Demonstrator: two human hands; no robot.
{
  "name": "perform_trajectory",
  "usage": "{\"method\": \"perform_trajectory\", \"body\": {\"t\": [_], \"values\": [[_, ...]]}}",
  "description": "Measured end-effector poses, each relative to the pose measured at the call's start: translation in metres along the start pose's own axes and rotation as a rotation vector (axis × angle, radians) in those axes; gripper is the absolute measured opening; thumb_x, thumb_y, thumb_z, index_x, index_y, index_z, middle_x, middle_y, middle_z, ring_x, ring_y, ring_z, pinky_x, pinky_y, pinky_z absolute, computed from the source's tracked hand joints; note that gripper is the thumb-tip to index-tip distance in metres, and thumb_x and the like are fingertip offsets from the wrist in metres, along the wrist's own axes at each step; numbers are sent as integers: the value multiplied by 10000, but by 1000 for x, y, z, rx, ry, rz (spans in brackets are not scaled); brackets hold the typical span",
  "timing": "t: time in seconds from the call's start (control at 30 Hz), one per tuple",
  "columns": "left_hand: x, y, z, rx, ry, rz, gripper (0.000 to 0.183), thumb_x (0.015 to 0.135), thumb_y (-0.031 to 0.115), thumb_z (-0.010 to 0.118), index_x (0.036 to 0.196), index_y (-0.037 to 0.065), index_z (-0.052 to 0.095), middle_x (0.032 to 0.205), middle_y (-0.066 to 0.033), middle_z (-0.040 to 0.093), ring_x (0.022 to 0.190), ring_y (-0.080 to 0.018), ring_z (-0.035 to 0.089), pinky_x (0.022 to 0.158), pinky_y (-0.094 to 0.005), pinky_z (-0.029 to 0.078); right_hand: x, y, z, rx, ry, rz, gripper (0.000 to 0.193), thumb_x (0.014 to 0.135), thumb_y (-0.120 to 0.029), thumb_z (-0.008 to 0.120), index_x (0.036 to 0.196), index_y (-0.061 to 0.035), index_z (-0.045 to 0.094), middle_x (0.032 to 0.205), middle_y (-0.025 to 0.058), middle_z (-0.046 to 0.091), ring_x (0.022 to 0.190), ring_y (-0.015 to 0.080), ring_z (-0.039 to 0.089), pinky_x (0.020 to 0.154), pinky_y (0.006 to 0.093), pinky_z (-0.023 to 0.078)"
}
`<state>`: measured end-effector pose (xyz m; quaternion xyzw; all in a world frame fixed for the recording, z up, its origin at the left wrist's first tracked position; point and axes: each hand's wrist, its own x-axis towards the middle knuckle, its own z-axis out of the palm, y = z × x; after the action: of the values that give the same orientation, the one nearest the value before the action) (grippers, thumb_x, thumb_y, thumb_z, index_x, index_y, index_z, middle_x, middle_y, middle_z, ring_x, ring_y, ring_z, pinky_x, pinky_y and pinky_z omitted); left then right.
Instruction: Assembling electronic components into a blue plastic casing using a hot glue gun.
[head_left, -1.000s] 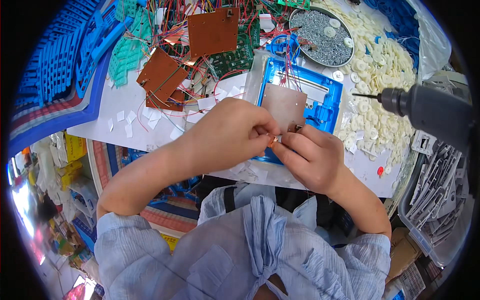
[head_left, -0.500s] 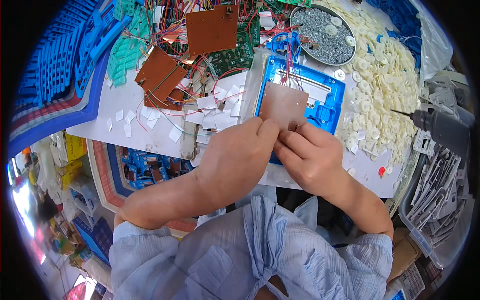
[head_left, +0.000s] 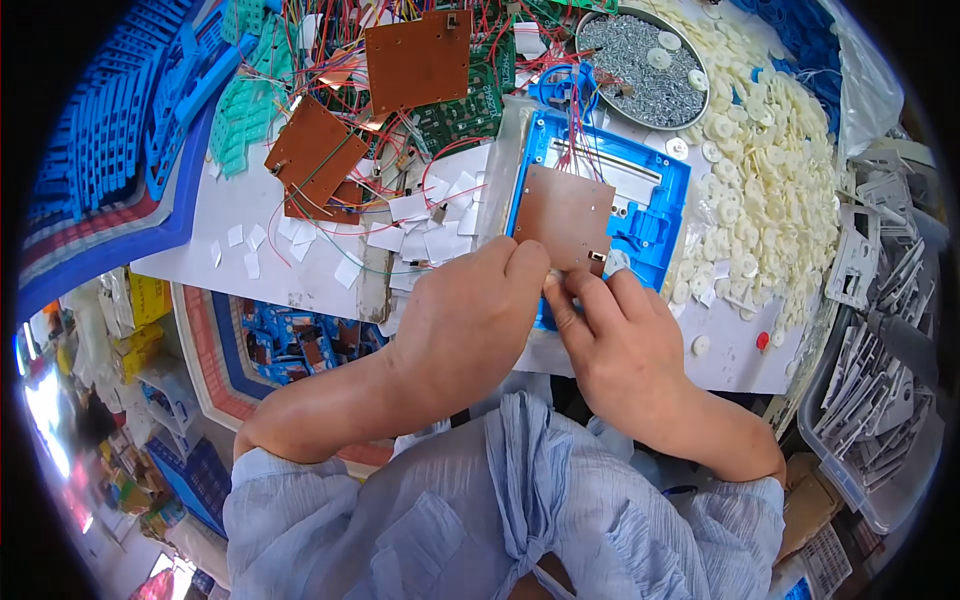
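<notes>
A brown circuit board (head_left: 565, 215) lies over an open blue plastic housing (head_left: 660, 205), with thin red wires (head_left: 580, 130) running up from its top edge. My left hand (head_left: 478, 315) is closed on the board's lower left corner, its thumb and bent forefinger pressed together there. Just below the board's lower edge, my right hand (head_left: 625, 335) is pinched, its fingertips close to the left ones. Whatever lies between the right fingertips is too small to make out. A small switch-like part (head_left: 597, 260) shows at the board's lower right corner.
More brown boards (head_left: 418, 62) and tangled wires lie at the back, with white paper pieces (head_left: 445, 240) nearer. A round tray of screws (head_left: 640, 110) stands beside heaped cream plastic discs (head_left: 755, 190). Blue parts (head_left: 100, 130) fill a bin at left; grey parts (head_left: 875, 390) fill one at right.
My right hand has drawn back slightly from the board's lower right corner, uncovering the small part there. The dark electric screwdriver at the right has swung lower. My left hand has barely moved.
</notes>
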<state>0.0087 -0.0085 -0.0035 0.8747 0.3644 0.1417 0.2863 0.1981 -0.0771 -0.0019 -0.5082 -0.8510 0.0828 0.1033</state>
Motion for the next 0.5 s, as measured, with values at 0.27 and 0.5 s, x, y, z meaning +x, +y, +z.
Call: {"method": "perform_trajectory", "body": {"t": [0.27, 0.5], "values": [[-1, -6, -5, -209, 32, -90, 94, 890, 11, 698, 960, 6, 635, 844, -159, 648, 737, -306, 657, 636, -381, 514, 2, -15, -5, -66, -179, 89, 545, 831, -116, 584, 1340, 77, 586, 1074, 96, 572, 928, 219, 535, 704, 338, 428], [-11, -18, -27, -545, 125, -424, 79, 924, 5, 688, 1000, -13, 680, 824, -50, 659, 734, -90, 638, 635, -237, 500, -4, -7, -7, 8, -156, -12, 559, 829, -124, 581, 1348, 87, 578, 1069, 120, 571, 942, 230, 555, 718, 335, 462]]}}
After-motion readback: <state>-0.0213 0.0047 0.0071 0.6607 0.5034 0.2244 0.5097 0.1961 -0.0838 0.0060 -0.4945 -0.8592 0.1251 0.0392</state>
